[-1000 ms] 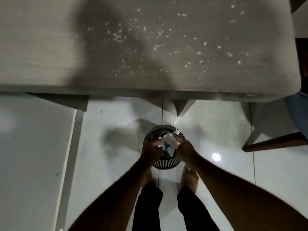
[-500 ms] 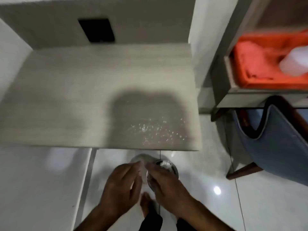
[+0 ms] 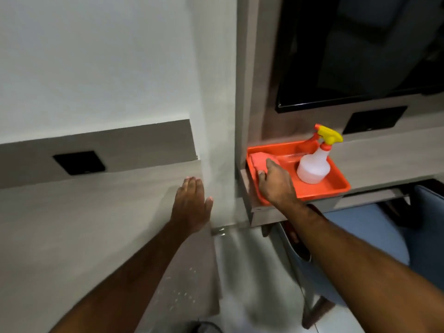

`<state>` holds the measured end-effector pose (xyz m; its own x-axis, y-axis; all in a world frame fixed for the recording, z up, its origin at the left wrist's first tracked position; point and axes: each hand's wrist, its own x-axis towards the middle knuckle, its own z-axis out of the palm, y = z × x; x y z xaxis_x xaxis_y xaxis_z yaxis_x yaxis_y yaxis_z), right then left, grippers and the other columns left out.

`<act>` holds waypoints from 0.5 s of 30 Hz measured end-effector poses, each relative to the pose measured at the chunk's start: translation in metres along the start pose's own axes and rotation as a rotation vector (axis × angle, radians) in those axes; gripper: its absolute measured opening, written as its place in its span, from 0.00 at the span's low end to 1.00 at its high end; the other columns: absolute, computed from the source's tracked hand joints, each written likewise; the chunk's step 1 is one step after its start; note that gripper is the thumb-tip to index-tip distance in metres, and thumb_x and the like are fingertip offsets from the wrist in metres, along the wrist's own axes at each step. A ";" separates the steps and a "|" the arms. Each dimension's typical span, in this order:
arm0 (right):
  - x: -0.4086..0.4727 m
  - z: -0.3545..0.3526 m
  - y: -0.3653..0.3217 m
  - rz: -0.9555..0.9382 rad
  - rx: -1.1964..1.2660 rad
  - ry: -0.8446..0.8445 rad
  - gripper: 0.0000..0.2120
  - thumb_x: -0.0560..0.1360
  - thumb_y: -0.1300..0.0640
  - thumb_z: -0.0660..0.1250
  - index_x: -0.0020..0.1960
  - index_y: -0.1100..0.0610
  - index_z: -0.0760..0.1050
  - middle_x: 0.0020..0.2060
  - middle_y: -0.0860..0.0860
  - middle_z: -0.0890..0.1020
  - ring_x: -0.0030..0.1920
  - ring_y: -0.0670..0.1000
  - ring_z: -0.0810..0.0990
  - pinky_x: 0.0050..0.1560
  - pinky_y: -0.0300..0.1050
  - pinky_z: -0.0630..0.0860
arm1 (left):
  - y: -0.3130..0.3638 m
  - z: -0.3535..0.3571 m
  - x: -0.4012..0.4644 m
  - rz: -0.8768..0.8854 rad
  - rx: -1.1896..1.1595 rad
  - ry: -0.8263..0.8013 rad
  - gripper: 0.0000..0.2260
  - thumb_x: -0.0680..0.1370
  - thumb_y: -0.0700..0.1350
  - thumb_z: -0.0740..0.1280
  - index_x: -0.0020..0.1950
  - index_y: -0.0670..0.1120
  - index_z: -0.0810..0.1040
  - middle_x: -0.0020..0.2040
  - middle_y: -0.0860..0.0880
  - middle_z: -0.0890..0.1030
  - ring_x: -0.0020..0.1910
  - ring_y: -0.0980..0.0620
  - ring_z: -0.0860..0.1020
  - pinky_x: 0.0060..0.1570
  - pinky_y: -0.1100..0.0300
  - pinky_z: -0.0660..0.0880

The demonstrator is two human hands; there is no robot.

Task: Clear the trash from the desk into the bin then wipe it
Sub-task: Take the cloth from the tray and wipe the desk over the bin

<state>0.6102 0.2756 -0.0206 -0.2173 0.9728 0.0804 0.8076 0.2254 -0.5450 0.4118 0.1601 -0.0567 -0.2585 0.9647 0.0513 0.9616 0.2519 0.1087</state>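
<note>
While your left hand [image 3: 192, 207] hovers flat and spread wide over the far right corner of the desk [image 3: 72, 224], holding nothing, your right hand [image 3: 276, 186] reaches into the orange tray [image 3: 336, 186], which sits on a shelf to the right of the desk. Your right fingers [image 3: 270, 164] curl down onto the folded orange cloth [image 3: 258, 161] in the left part of the tray; they touch it, but you cannot tell whether the grip has closed around it. Just right of the cloth, in the same tray, a white spray bottle [image 3: 312, 168] with a yellow-and-orange trigger stands upright, apart from your hand. Pale crumbs [image 3: 182, 294] lie scattered on the desk near its right front edge, beside your left forearm. At the bottom edge of the view, below the desk's front, part of the bin [image 3: 207, 328] shows on the floor, blurred.
</note>
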 end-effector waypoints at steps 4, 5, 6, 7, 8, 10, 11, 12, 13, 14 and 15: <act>0.049 0.026 0.044 0.082 -0.108 -0.180 0.09 0.75 0.58 0.64 0.54 0.59 0.76 0.52 0.62 0.83 0.54 0.63 0.81 0.54 0.50 0.77 | -0.003 0.053 0.018 -0.114 -0.004 -0.100 0.28 0.78 0.54 0.55 0.70 0.35 0.64 0.72 0.34 0.67 0.72 0.36 0.64 0.73 0.44 0.62; 0.059 0.036 0.054 0.101 -0.146 -0.228 0.10 0.75 0.57 0.64 0.54 0.58 0.76 0.53 0.61 0.83 0.55 0.63 0.81 0.55 0.51 0.78 | -0.005 0.064 0.019 -0.147 -0.010 -0.095 0.29 0.78 0.54 0.55 0.72 0.34 0.63 0.73 0.33 0.66 0.73 0.35 0.63 0.75 0.44 0.61; 0.068 0.046 0.062 0.109 -0.200 -0.265 0.11 0.74 0.56 0.65 0.55 0.58 0.76 0.53 0.61 0.83 0.56 0.63 0.81 0.56 0.52 0.78 | -0.006 0.072 0.021 -0.171 -0.005 -0.086 0.30 0.78 0.54 0.54 0.73 0.35 0.61 0.74 0.34 0.64 0.74 0.36 0.62 0.76 0.44 0.60; 0.074 0.055 0.067 0.102 -0.271 -0.276 0.13 0.74 0.54 0.65 0.56 0.57 0.76 0.54 0.60 0.82 0.56 0.63 0.80 0.57 0.53 0.79 | -0.008 0.077 0.021 -0.183 0.004 -0.075 0.31 0.77 0.55 0.53 0.74 0.35 0.61 0.75 0.35 0.63 0.75 0.36 0.61 0.76 0.44 0.59; 0.080 0.065 0.072 0.072 -0.344 -0.250 0.14 0.74 0.54 0.64 0.58 0.58 0.76 0.55 0.60 0.81 0.56 0.63 0.80 0.57 0.54 0.78 | -0.010 0.082 0.024 -0.186 0.012 -0.069 0.32 0.77 0.55 0.51 0.74 0.36 0.60 0.76 0.35 0.62 0.76 0.37 0.60 0.76 0.44 0.59; 0.091 0.078 0.076 -0.033 -0.438 -0.158 0.14 0.77 0.55 0.61 0.59 0.59 0.74 0.56 0.60 0.80 0.56 0.62 0.80 0.56 0.53 0.77 | -0.012 0.087 0.029 -0.201 0.008 -0.076 0.32 0.77 0.55 0.50 0.76 0.37 0.59 0.78 0.37 0.60 0.77 0.39 0.58 0.77 0.45 0.56; 0.093 0.079 0.076 -0.069 -0.451 -0.147 0.13 0.79 0.55 0.60 0.60 0.60 0.73 0.57 0.60 0.80 0.56 0.62 0.80 0.56 0.53 0.77 | -0.013 0.088 0.029 -0.215 0.001 -0.082 0.32 0.77 0.55 0.50 0.76 0.38 0.58 0.78 0.37 0.59 0.78 0.40 0.57 0.78 0.46 0.55; 0.095 0.076 0.073 -0.065 -0.434 -0.146 0.13 0.80 0.55 0.59 0.61 0.60 0.71 0.57 0.61 0.80 0.56 0.63 0.81 0.56 0.53 0.77 | -0.011 0.085 0.030 -0.221 -0.008 -0.084 0.32 0.77 0.55 0.51 0.76 0.38 0.57 0.78 0.37 0.58 0.78 0.40 0.56 0.78 0.47 0.54; 0.095 0.072 0.069 -0.027 -0.385 -0.144 0.14 0.80 0.55 0.59 0.62 0.61 0.71 0.57 0.61 0.80 0.56 0.63 0.81 0.56 0.54 0.77 | -0.008 0.081 0.029 -0.224 -0.017 -0.086 0.31 0.78 0.54 0.52 0.77 0.38 0.57 0.79 0.38 0.57 0.78 0.41 0.56 0.78 0.47 0.54; 0.091 0.064 0.062 0.025 -0.314 -0.113 0.14 0.79 0.55 0.61 0.62 0.61 0.71 0.57 0.62 0.81 0.56 0.64 0.81 0.56 0.55 0.77 | -0.002 0.076 0.028 -0.225 -0.035 -0.086 0.30 0.78 0.53 0.53 0.77 0.38 0.56 0.79 0.38 0.57 0.78 0.41 0.55 0.79 0.48 0.53; 0.083 0.056 0.055 0.060 -0.234 -0.051 0.14 0.78 0.55 0.63 0.60 0.60 0.72 0.55 0.62 0.81 0.55 0.65 0.81 0.56 0.55 0.77 | 0.006 0.069 0.024 -0.224 -0.070 -0.065 0.30 0.79 0.52 0.54 0.77 0.37 0.56 0.79 0.38 0.57 0.78 0.42 0.55 0.79 0.49 0.53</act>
<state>0.6056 0.3661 -0.0901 -0.1878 0.9822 0.0077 0.9237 0.1792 -0.3385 0.4176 0.1898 -0.1239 -0.4555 0.8891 -0.0458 0.8719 0.4559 0.1786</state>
